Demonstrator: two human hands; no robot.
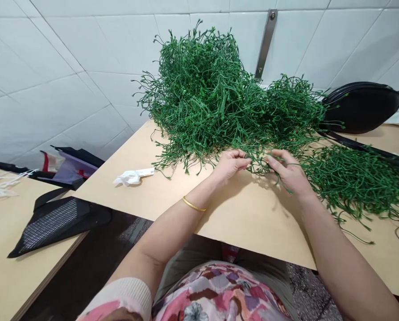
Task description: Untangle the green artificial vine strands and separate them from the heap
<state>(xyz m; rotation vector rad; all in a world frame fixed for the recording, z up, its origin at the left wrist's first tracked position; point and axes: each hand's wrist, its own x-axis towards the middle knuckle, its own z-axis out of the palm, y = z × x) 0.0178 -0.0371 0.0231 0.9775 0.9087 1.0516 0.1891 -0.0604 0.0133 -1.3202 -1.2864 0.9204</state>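
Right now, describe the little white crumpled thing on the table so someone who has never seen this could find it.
Start at the light wooden table holding the big heap of green plastic stems. Left of that heap, near the table's left edge, lies the small crumpled white wrapper. It is the only white thing on this table, apart from both hands.

Plastic stems [213,98]: dark green, small lighter green tips noted. Table [253,214]: pale tan, plain surface. Wall tiles [52,67]: white, grey grout lines in grid. Bracelet [193,205]: gold. Garment [219,294]: floral print, pink, purple, brown, white. Sleeve cuff [126,292]: cream, ribbed. Crumpled tissue [132,176]: white. Round case [362,107]: glossy black. Flat bag [52,223]: black, grey mesh panel. Wall bracket [265,42]: grey metal.
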